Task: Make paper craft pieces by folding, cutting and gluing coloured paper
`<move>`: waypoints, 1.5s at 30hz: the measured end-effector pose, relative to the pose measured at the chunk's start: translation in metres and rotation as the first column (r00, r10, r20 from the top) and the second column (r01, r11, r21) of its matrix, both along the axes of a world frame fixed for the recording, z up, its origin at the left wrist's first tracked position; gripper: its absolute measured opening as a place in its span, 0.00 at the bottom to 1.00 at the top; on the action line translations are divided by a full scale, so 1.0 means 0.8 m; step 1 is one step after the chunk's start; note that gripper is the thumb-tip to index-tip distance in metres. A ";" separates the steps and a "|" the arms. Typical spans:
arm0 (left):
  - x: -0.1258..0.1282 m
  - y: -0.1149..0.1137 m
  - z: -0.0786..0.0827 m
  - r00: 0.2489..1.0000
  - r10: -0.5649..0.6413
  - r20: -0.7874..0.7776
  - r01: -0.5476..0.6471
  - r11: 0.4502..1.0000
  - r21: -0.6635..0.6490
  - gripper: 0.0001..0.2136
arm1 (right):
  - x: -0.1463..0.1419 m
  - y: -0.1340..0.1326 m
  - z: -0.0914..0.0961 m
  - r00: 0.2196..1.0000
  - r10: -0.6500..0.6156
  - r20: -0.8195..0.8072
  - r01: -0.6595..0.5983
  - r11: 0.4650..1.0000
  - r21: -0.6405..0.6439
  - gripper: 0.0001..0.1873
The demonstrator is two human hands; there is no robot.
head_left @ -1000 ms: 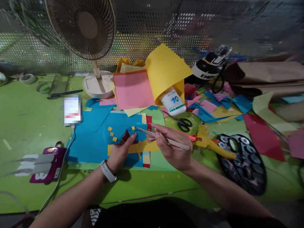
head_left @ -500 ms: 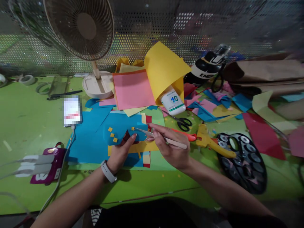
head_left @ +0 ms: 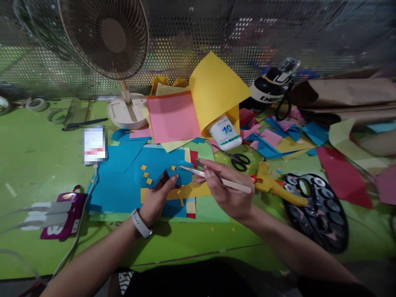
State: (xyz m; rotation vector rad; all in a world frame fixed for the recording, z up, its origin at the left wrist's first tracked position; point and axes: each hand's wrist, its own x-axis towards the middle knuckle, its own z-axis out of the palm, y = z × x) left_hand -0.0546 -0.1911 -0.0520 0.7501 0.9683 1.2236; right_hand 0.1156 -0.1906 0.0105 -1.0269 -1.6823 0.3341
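My left hand (head_left: 159,198) is closed on a blue paper piece (head_left: 159,163), its thumb lying over a dark red bit. Several small yellow squares (head_left: 149,181) sit on the left part of that piece, and a single yellow square (head_left: 173,168) lies farther right. Held in my right hand (head_left: 230,187) are pale tweezers (head_left: 222,180); their tips point left, close to the single square but a little apart from it. Under the hands lie a blue sheet (head_left: 117,189), a yellow strip (head_left: 198,191) and a light green sheet (head_left: 213,208).
A fan (head_left: 126,111), a pink sheet (head_left: 173,117), a rolled yellow sheet (head_left: 216,90) and a white bottle (head_left: 227,136) stand or lie behind. Scissors (head_left: 239,161), a yellow glue gun (head_left: 269,185) and a black palette (head_left: 328,222) are right. A phone (head_left: 94,144) lies left.
My right hand has drawn back slightly to the right, and the tweezer tips have come away from the single yellow square. The left hand stays almost in place.
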 end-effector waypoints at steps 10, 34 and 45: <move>-0.001 0.001 -0.004 1.000 0.005 0.019 -0.005 1.000 0.008 0.12 | 0.000 0.002 -0.007 1.000 0.023 -0.004 -0.024 0.999 -0.038 0.13; 0.000 -0.004 0.005 1.000 0.019 -0.012 -0.019 0.998 -0.064 0.16 | 0.007 0.026 -0.037 0.985 0.134 0.105 -0.104 0.961 -0.257 0.11; 0.003 -0.001 0.000 0.998 0.066 -0.013 -0.066 0.996 -0.051 0.19 | 0.005 0.024 -0.036 0.979 0.176 0.098 -0.146 0.956 -0.256 0.13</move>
